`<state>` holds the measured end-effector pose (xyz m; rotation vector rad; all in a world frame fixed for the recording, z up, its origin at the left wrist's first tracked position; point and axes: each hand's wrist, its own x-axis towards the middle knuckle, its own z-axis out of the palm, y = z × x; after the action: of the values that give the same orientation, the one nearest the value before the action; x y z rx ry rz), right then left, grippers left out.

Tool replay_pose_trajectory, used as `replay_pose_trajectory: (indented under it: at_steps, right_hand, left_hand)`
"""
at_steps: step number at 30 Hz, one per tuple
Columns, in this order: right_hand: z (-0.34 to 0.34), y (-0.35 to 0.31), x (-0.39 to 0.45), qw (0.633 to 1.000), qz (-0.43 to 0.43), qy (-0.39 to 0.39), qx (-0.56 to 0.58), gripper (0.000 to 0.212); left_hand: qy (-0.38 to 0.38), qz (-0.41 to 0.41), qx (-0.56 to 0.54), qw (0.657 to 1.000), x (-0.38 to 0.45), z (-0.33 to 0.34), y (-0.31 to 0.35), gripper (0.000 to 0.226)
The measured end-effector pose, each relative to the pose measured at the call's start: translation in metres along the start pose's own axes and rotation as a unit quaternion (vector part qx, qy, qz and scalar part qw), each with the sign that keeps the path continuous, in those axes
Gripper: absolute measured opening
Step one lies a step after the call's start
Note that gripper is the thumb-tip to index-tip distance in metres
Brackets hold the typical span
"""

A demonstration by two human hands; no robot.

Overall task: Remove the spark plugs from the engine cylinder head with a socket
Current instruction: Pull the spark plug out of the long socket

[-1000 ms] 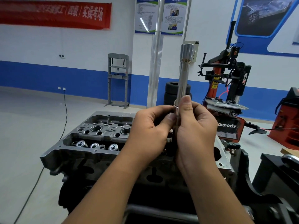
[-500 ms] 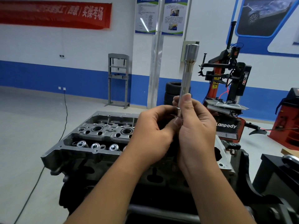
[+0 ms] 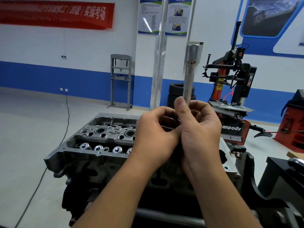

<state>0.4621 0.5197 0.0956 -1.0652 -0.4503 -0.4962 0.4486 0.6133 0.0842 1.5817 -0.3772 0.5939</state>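
Note:
A long silver spark plug socket (image 3: 190, 71) stands upright in front of me, its wide end at the top. My right hand (image 3: 199, 129) grips its lower shaft, thumb up along the metal. My left hand (image 3: 156, 134) is curled against the socket's bottom end; what its fingers pinch is hidden. Below and behind both hands lies the grey engine cylinder head (image 3: 98, 139), with round plug wells and valve springs showing on its left half. The hands cover its right half.
The head sits on a dark engine stand (image 3: 246, 186). A red and black tyre changer (image 3: 233, 89) stands behind on the right, stacked tyres (image 3: 176, 91) and a grey press frame (image 3: 120, 79) by the wall. A black cable (image 3: 65, 129) runs over the floor on the left.
The socket has tilted slightly to the right and the right thumb has slid a little up its shaft. The left fingers have shifted at the socket's bottom end.

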Motion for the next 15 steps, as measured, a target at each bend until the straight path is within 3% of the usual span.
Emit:
replay_pose_trajectory:
  at_steps: [3,6,15]
  right_hand:
    - [-0.0020,0.0017,0.0000,1.000,-0.019,-0.001,-0.004,0.017]
    - [-0.0028,0.0013,-0.0004,1.000,-0.016,0.014,-0.003,0.027]
    - [-0.0004,0.0000,-0.0019,1.000,-0.002,0.029,0.002,0.035]
  left_hand:
    - [-0.036,0.010,0.001,0.999,0.0002,-0.0015,-0.0002,0.026]
    - [-0.094,0.005,-0.001,0.996,-0.0001,-0.0030,0.0024,0.036]
    - [-0.002,-0.007,0.035,0.999,0.0010,0.0001,-0.0003,0.034]
